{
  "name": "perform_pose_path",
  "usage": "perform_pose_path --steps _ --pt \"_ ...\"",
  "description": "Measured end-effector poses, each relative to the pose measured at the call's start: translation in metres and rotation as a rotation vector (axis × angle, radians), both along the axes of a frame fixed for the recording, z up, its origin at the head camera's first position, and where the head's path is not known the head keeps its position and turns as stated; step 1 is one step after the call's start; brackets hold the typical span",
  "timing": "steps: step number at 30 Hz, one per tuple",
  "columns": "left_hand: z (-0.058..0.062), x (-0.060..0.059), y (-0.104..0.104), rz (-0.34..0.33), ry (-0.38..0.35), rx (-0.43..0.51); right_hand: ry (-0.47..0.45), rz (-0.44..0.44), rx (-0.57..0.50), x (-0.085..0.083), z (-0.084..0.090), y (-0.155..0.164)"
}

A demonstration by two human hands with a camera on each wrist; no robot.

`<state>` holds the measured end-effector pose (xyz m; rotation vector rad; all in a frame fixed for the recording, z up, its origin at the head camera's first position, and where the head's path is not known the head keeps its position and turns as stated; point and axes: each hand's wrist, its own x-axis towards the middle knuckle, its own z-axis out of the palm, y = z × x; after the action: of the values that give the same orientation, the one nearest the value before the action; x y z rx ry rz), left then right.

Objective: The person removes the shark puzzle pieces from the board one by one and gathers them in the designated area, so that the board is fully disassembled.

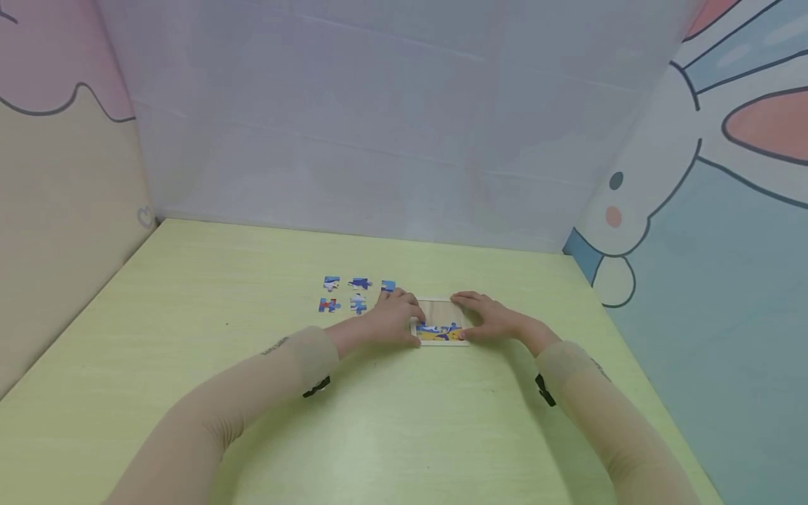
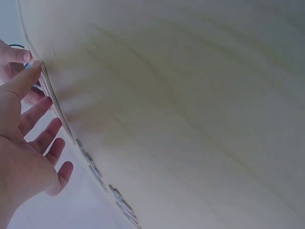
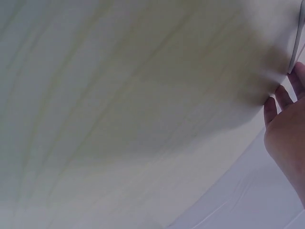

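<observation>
A small wooden puzzle tray [image 1: 440,308] (its near row already filled) lies flat on the pale green table [image 1: 189,294], framed between the left hand [image 1: 396,317] and right hand [image 1: 489,319], fingers relaxed against its short sides. Five loose puzzle pieces [image 1: 353,294] sit just left, nearer the left hand.

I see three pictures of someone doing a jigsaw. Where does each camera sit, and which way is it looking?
Head: worn on the head, looking forward and down at the green table, the puzzle tray, loose pieces; both sleeved forearms, left hand and right hand show.
Left wrist: sits low at the wrist, looking along the table; left hand's fingers show, touching the tray's edge.
Right wrist: likewise low, across the table; right hand's fingers show.
Shared: both wrist views show the table; the left one also shows the loose pieces seen from the head.
</observation>
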<state>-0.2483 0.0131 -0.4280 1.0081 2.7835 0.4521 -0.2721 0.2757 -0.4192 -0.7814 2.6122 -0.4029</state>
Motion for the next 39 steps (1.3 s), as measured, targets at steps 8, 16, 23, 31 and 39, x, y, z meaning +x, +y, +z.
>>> perform_pose_path --steps 8,16,23,31,39 --pt "0.004 0.004 0.002 0.013 -0.008 -0.012 0.067 -0.028 -0.012 0.007 0.000 -0.005" --pt "0.008 0.006 0.002 0.022 -0.023 -0.005 0.156 -0.087 0.041 0.012 -0.006 -0.016" --pt "0.005 0.006 0.004 0.041 -0.037 -0.001 0.171 -0.113 0.063 0.014 -0.008 -0.019" --pt "0.005 0.004 0.003 0.034 -0.058 0.025 0.171 -0.112 0.074 0.014 -0.005 -0.021" --pt "0.001 0.001 0.005 0.021 -0.056 0.088 0.171 -0.117 0.060 0.014 -0.005 -0.022"
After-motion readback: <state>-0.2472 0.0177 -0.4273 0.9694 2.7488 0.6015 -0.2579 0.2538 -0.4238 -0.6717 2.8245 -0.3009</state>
